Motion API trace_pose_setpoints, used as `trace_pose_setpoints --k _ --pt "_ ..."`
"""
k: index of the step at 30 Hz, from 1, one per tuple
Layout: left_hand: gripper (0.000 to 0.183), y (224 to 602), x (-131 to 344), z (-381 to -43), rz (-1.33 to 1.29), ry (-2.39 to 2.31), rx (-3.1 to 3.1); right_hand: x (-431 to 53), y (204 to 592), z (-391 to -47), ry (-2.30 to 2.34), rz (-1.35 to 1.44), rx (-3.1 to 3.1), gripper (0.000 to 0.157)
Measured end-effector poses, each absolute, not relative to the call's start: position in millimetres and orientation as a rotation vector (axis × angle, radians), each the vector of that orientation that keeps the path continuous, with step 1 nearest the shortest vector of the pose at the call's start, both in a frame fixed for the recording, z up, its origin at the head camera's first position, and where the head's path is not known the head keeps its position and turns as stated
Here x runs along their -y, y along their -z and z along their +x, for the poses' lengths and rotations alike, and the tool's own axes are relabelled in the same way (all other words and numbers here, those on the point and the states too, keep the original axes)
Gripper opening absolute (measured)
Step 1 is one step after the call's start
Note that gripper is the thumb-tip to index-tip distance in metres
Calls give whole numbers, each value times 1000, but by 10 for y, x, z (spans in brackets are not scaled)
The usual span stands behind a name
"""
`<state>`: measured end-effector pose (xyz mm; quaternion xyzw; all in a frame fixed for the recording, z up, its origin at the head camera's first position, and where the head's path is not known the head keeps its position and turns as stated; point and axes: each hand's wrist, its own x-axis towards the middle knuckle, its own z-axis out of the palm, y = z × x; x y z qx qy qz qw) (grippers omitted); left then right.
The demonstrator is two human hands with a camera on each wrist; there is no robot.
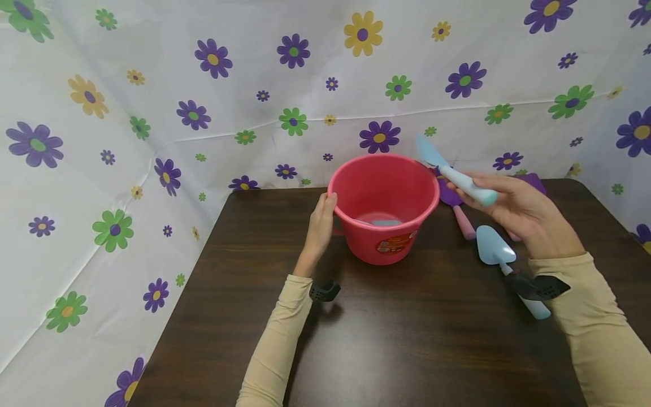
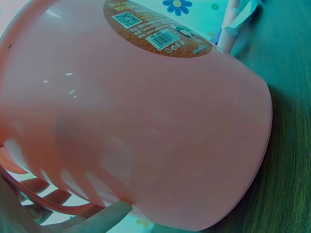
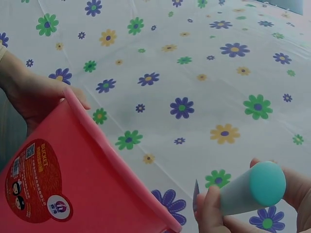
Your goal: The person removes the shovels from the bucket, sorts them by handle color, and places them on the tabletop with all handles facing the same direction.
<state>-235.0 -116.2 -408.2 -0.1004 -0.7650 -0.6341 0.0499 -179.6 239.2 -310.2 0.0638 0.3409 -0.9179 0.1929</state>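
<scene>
A pink bucket (image 1: 383, 249) with an oval label stands on the table in the head view. At its left side, my left hand (image 1: 319, 226) holds it near the rim; in the left wrist view the thumb (image 2: 114, 213) lies against the wall and other fingers pass behind the handle (image 2: 73, 209). Right of the bucket, my right hand (image 1: 519, 206) grips a garden trowel (image 1: 465, 183) by its pale handle. The trowel's light-blue blade points up and left, beside the bucket's right rim. Something pale grey-blue (image 1: 386, 223) lies inside the bucket, mostly hidden by the front wall.
A second light-blue trowel (image 1: 492, 246) lies on the dark wooden table (image 1: 407, 339), partly under my right wrist. Behind the right hand lie a purple tool with a pink handle (image 1: 464, 222) and another purple piece (image 1: 532, 182). A flowered sheet (image 1: 305, 62) hangs behind the table.
</scene>
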Motion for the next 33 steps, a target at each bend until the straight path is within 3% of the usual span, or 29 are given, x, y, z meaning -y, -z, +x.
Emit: trace_pose_setpoints --k 33 --pt "59 4086 1161 -2344 -308 1937 2325 -2776 3249 -1761 2646 206 -829 28"
